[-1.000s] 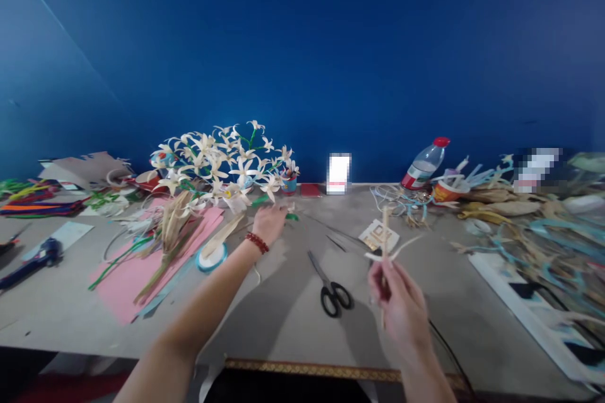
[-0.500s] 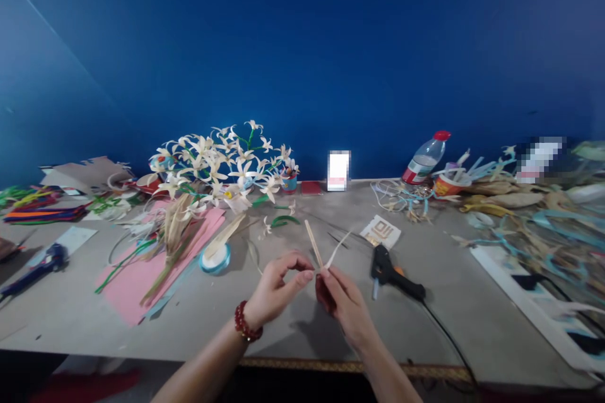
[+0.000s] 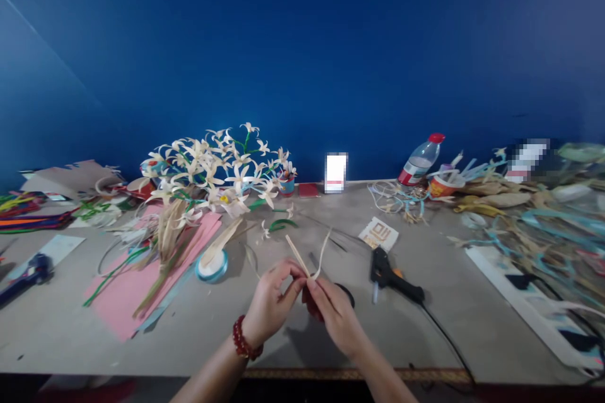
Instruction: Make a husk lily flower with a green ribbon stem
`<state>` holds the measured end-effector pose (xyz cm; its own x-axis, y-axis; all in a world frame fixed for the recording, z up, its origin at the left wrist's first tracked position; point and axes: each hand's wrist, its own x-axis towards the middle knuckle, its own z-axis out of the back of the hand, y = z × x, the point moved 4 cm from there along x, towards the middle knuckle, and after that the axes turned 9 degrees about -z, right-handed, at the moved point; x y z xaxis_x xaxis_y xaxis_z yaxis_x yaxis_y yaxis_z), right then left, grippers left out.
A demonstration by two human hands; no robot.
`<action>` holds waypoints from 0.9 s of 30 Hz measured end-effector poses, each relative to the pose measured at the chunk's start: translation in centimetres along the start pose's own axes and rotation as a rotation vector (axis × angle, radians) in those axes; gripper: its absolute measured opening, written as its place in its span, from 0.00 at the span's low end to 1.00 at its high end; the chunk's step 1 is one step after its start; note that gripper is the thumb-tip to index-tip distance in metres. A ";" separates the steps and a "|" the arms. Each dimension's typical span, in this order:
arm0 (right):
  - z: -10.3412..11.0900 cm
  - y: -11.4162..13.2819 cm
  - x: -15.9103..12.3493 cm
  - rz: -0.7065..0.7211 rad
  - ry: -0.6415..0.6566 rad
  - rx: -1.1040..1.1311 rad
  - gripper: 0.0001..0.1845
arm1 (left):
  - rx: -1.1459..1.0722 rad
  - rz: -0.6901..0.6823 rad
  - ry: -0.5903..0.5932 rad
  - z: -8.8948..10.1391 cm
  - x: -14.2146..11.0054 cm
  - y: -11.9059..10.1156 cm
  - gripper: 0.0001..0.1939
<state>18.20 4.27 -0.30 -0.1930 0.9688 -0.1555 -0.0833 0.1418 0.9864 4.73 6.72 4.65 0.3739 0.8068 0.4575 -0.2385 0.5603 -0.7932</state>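
Two narrow, cream-coloured strips, like dried husk, rise in a V from between my hands. The straight strip [image 3: 297, 255] leans left, and the curved strip [image 3: 323, 252] bends up to the right. My left hand [image 3: 276, 293], a red bead bracelet at its wrist, pinches at the base of the strips with thumb and forefinger. My right hand [image 3: 333, 312] grips the same lower ends, its fingers closed. Where the strips meet is hidden by fingertips. A dark round object [image 3: 347, 294] shows partly behind my right hand.
A black glue gun [image 3: 394, 278] lies right of my hands, its cord running to the front edge. Further right is a white power strip [image 3: 524, 308]. White artificial flowers [image 3: 212, 167], pink paper [image 3: 125, 289] and a ribbon spool [image 3: 212, 266] are left. A bottle [image 3: 420, 160] stands behind.
My left fingertips have closed in on the base of the strips, where they were apart before. Both hands sit slightly further left and lower in view. The dark round object has come into sight.
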 end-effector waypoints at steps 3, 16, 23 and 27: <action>-0.5 0.3 0.5 -0.052 0.045 0.071 0.27 | 0.006 -0.005 -0.005 0.5 -0.2 0.5 0.07; -2.6 2.1 0.6 -0.323 0.399 0.578 0.27 | -0.191 0.078 -0.050 2.5 -1.8 3.4 0.08; -1.6 2.7 -0.2 -0.425 0.562 0.726 0.26 | -0.255 0.075 0.002 2.8 -1.9 4.0 0.09; -0.1 2.9 -0.8 -0.457 0.680 0.801 0.25 | -0.295 0.125 -0.026 2.8 -2.2 5.0 0.10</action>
<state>18.03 3.92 2.70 -0.8139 0.5177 -0.2637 0.3184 0.7771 0.5429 0.20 8.29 0.81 0.3344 0.8727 0.3557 -0.0101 0.3808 -0.9246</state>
